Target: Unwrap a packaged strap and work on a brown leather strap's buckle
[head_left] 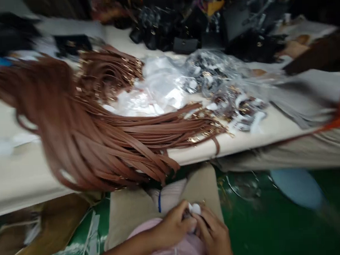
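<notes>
My left hand (170, 228) and my right hand (214, 235) meet low in the view, over my lap, below the table edge. Together they pinch a small white piece (194, 208) between the fingertips; something dark and small sits with it, too blurred to name. A big bundle of brown leather straps (103, 137) with gold metal ends lies on the cream table (21, 173) above my hands and hangs over its front edge.
Clear plastic bags (160, 87) and bagged metal fittings (227, 92) lie mid-table. Black bags (183, 26) crowd the far side. Grey fabric sheets (305, 96) rest at the right. Green floor (274, 228) shows below, with a pale blue object (297, 188).
</notes>
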`<action>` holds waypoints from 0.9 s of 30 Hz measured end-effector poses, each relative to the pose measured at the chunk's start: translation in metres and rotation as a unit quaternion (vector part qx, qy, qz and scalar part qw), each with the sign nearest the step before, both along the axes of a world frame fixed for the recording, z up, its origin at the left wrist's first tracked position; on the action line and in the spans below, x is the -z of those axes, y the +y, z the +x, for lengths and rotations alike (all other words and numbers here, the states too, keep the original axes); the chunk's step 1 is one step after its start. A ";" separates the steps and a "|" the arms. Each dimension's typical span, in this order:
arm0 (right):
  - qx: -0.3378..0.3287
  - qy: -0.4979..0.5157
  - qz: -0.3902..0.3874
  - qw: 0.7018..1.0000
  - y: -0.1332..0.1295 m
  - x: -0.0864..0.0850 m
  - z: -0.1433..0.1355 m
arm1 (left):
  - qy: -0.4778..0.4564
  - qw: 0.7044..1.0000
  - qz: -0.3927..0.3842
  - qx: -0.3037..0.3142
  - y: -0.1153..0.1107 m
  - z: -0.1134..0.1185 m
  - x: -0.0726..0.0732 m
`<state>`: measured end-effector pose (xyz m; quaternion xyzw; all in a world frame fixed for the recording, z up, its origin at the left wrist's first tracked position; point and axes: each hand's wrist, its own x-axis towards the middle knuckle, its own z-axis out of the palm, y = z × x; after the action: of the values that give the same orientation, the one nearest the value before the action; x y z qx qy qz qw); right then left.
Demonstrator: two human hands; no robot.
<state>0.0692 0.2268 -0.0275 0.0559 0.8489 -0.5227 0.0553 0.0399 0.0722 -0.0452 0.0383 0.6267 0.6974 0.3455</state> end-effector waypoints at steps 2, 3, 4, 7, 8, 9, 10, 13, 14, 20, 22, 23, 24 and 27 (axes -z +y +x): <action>0.002 -0.017 -0.076 0.997 -0.003 0.000 -0.001 | -0.020 1.000 0.018 0.008 -0.004 0.002 -0.002; 0.023 -0.033 -0.110 0.993 -0.003 0.002 -0.002 | -0.029 0.999 0.015 0.014 -0.006 0.000 0.000; 0.050 -0.050 -0.150 0.986 -0.003 0.006 -0.003 | -0.028 1.000 -0.014 0.005 -0.008 -0.003 0.002; 0.105 -0.086 -0.248 0.959 -0.001 0.017 -0.003 | -0.009 0.998 -0.067 -0.012 -0.008 -0.011 0.011; 0.113 -0.094 -0.267 0.952 0.000 0.019 -0.002 | -0.004 0.997 -0.076 -0.018 -0.007 -0.012 0.012; 0.117 -0.101 -0.276 0.949 0.000 0.019 -0.001 | 0.003 0.996 -0.087 -0.025 -0.006 -0.011 0.014; 0.117 -0.101 -0.274 0.949 -0.001 0.017 -0.001 | 0.012 0.994 -0.101 -0.031 -0.005 -0.010 0.014; 0.100 -0.061 -0.231 0.966 -0.003 0.004 -0.001 | 0.047 0.987 -0.148 -0.048 -0.005 -0.006 0.012; 0.091 -0.040 -0.212 0.972 -0.004 -0.001 -0.001 | 0.055 0.984 -0.161 -0.053 -0.005 -0.006 0.010; 0.048 -0.011 -0.083 0.995 -0.008 -0.013 -0.001 | 0.046 0.979 -0.181 -0.078 -0.008 -0.002 0.003; 0.050 -0.033 -0.036 0.998 -0.007 -0.009 -0.002 | 0.022 0.982 -0.169 -0.081 -0.009 0.000 0.004; 0.052 -0.047 -0.019 0.997 -0.006 -0.006 -0.002 | 0.007 0.983 -0.164 -0.082 -0.009 0.001 0.005; 0.055 -0.063 -0.013 0.996 -0.005 -0.003 -0.003 | -0.005 0.984 -0.159 -0.082 -0.009 0.002 0.006; 0.070 -0.102 -0.055 0.991 -0.002 0.006 -0.003 | -0.021 0.984 -0.153 -0.084 -0.010 0.004 0.009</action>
<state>0.0658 0.2249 -0.0333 0.1650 0.8030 -0.5625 0.1074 0.0439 0.0624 -0.0542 -0.0822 0.7194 0.6209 0.3004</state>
